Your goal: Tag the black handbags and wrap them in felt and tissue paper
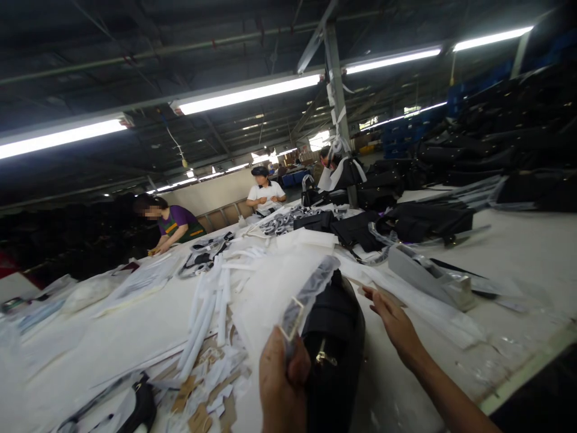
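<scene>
A black bag (pixel 336 337) with a gold zipper pull (pixel 325 353) stands on the white table in front of me. My left hand (pixel 283 376) is closed around a strap (pixel 309 288) wrapped in clear plastic, with a gold rectangular buckle (pixel 294 319) just above the thumb. The strap rises along the bag's left side. To the right of the bag, my right hand (pixel 392 322) is open, its fingers stretched forward and apart from the bag. A tape dispenser (pixel 428 276) lies beyond my right hand.
White tubes (pixel 198 337), paper scraps and tags (pixel 216 391) lie left of the bag. A black handle piece (pixel 139 403) is at the near left. Several black bags (pixel 424 219) are across the table. Two co-workers (pixel 265 191) work at the far side, and piled black bags (pixel 496 138) rise at right.
</scene>
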`<state>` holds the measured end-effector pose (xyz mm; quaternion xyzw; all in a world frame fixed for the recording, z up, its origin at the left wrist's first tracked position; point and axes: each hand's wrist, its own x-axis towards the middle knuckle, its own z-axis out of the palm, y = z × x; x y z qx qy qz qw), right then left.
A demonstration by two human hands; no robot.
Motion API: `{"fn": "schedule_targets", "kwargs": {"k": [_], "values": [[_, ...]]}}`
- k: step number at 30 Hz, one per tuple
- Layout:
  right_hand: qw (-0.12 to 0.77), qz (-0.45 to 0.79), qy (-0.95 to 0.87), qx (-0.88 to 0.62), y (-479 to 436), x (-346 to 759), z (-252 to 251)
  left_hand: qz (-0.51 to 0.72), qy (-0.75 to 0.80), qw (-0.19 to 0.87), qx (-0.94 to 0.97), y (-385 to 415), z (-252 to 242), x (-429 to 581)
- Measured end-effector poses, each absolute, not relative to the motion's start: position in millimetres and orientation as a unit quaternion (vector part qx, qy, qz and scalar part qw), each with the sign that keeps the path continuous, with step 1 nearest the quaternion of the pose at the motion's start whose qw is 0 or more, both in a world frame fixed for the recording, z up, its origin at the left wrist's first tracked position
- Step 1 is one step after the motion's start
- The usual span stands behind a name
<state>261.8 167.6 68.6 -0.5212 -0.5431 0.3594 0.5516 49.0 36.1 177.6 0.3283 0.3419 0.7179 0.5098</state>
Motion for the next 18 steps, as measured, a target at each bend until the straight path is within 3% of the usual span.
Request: {"fn": "schedule_targets", "kwargs": {"k": [4, 7, 13, 18], "values": [[0.528, 0.341, -0.584, -0.514, 152.7, 276.0, 75.5, 0.736, 0.111, 0.615, 0.26, 39.8, 223.9, 10.2], [0.468, 0.408, -0.613, -0.489, 125.0, 284.8, 75.3, 0.736, 0.053, 0.642, 0.206, 39.0, 229.4, -13.2], [0.406, 0.652, -0.476, -0.427, 84.9, 296.1, 63.1, 0.779, 0.266, 0.534, 0.193, 67.4, 145.5, -42.1], [0.342, 0.578, -0.566, -0.478, 103.3, 308.2, 72.7, 0.722, 0.462, 0.468, 0.214, 90.1, 77.2, -62.4]]}}
